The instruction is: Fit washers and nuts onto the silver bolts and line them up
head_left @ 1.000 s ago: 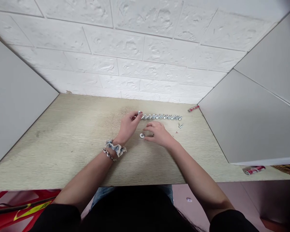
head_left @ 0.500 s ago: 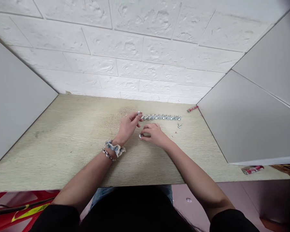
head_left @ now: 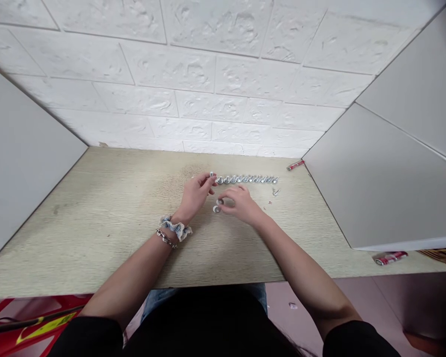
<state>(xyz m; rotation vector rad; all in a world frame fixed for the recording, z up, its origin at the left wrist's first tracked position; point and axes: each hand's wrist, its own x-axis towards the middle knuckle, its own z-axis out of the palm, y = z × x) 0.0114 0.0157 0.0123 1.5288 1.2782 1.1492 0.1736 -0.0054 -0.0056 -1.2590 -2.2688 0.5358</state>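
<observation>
Pale wood-grain desk (head_left: 96, 223) against white brick wall (head_left: 208, 89), grey panels on 2 sides. Left hand (head_left: 195, 194) pinches a small bolt (head_left: 211, 174); right hand (head_left: 241, 204) pinches a washer (head_left: 219, 202), screw row (head_left: 247, 179) just beyond.

Black sleeves, chain bracelet (head_left: 165, 238), perhaps a scrunchie (head_left: 176, 228).

Silvery metal washers (head_left: 245, 179) are lined up just beyond the fingertips on a pale wood-grain desk (head_left: 107, 208); white brick-patterned wall (head_left: 208, 74) behind.
</observation>
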